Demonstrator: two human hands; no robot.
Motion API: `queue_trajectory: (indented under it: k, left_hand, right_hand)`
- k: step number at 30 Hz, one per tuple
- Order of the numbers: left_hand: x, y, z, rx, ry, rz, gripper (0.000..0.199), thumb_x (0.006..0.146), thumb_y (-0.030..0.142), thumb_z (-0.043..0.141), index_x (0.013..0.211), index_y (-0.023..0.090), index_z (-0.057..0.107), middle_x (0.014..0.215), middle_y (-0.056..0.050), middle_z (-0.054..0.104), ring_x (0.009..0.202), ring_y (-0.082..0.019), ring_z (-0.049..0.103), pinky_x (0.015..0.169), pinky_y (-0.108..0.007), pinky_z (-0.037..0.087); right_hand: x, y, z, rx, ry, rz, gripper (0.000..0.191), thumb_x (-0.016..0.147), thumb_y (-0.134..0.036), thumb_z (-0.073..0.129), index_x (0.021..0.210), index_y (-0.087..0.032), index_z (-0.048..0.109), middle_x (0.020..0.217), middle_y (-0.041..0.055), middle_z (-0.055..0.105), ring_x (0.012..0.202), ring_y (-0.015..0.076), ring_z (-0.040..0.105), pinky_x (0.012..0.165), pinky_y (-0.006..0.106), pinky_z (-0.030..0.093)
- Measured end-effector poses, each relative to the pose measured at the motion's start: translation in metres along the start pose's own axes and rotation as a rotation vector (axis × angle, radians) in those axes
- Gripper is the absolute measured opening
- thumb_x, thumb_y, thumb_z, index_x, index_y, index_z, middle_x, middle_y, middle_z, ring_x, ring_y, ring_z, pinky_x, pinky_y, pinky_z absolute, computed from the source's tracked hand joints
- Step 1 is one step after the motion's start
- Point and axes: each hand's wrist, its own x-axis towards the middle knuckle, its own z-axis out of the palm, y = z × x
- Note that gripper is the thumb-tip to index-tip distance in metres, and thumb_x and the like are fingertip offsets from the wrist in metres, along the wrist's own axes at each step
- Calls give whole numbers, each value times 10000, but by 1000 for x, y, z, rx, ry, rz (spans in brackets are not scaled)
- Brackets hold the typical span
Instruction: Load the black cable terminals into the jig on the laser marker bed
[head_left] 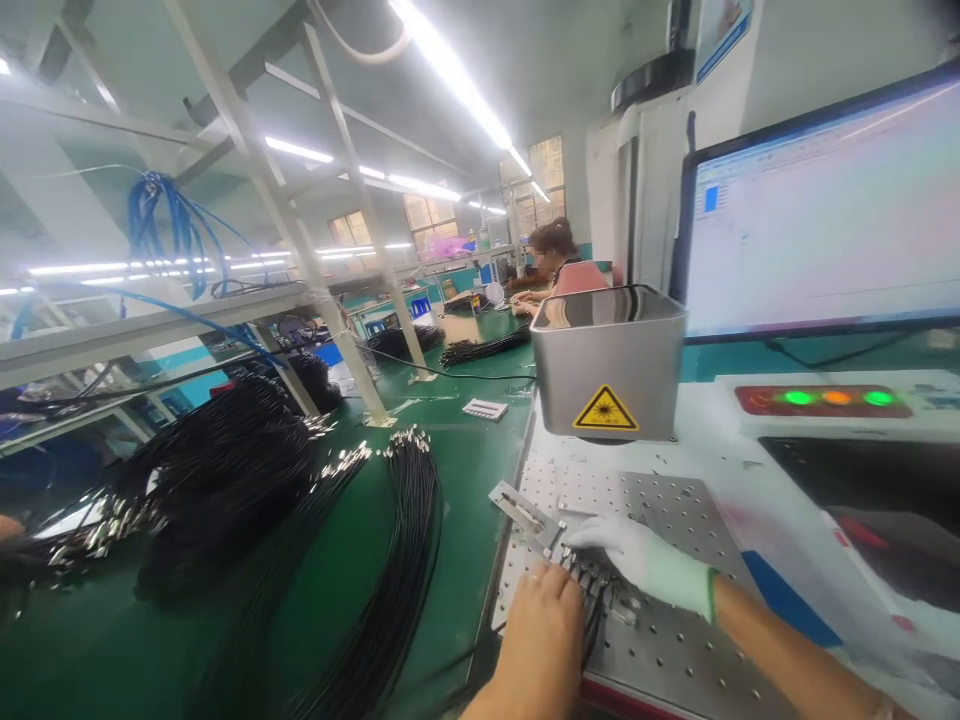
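My left hand (546, 620), bare, is closed around the near side of a bundle of black cables with metal ends (589, 578). My right hand (645, 562), in a white glove with a green cuff, reaches over the far side of the same metal ends, its fingers bent together; what its fingertips hold is too small to name. Both hands are over a perforated metal plate (679, 510). Just beyond them lies a small metal fixture (525, 515) with a slot. The grey machine head (607, 370) with a yellow warning label hangs above the plate.
Black cable bundles (416, 520) and a large cable pile (225, 480) lie on the green table (465, 480) at left. A small white piece (485, 409) is farther back. At right stand a monitor (817, 210) and a panel with lights (825, 401). Another person (562, 260) sits beyond.
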Motion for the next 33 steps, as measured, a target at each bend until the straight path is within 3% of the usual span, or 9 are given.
queue_trajectory:
  k: [4,8,11,17,22,25,28,33]
  left_hand:
    - [-4,3,13,13,93,40,93,882,220,552,921,192,631,1000,-40,661,954,-241,601,839,-395,509]
    - [-3,8,32,103,155,77,87,855,268,601,874,195,645,913,-45,677,917,-251,624,805,-391,521]
    - [2,9,59,188,223,96,62,842,183,589,825,198,646,829,-38,669,854,-232,627,769,-368,518]
    - [12,2,111,283,414,-44,93,752,105,623,787,189,641,792,-59,617,855,-251,592,787,-411,496]
    - [6,6,107,297,567,5,239,768,76,571,973,185,630,894,-65,591,868,-224,572,782,-373,494]
    - [1,12,95,325,565,44,226,779,57,540,957,166,627,899,-67,582,807,-198,572,718,-328,502]
    - [-3,16,87,378,523,97,237,791,39,524,974,145,632,966,-93,589,878,-221,585,774,-362,521]
    - [0,19,104,346,571,96,275,767,18,509,979,119,652,980,-112,589,909,-251,584,819,-439,533]
  right_hand:
    - [-9,-4,-13,-13,85,143,458,821,-256,358,1149,-171,665,1208,87,635,1121,228,575,1012,402,436]
    - [-25,-13,-19,-78,151,251,392,861,-358,385,1056,-201,685,1146,89,651,1081,248,580,994,406,438]
    - [-33,-19,-18,-158,126,283,386,871,-360,381,1076,-218,677,1203,85,621,1127,257,549,1021,419,414]
    - [-36,-17,-12,-209,75,231,380,866,-249,355,1085,-204,663,1197,100,604,1126,251,531,1016,418,411]
    - [-38,-8,-8,-209,130,210,364,876,-224,358,1056,-219,674,1134,86,623,1080,233,549,988,390,436]
    - [-39,-7,-7,-181,170,179,346,878,-230,377,1048,-237,678,1108,69,635,1055,225,558,974,382,449]
    - [-41,-10,-7,-157,187,172,343,879,-234,382,1049,-237,680,1117,70,633,1058,225,556,983,388,444]
    - [-44,-11,-7,-155,165,202,350,881,-259,370,1049,-230,675,1138,78,622,1071,237,546,975,408,443]
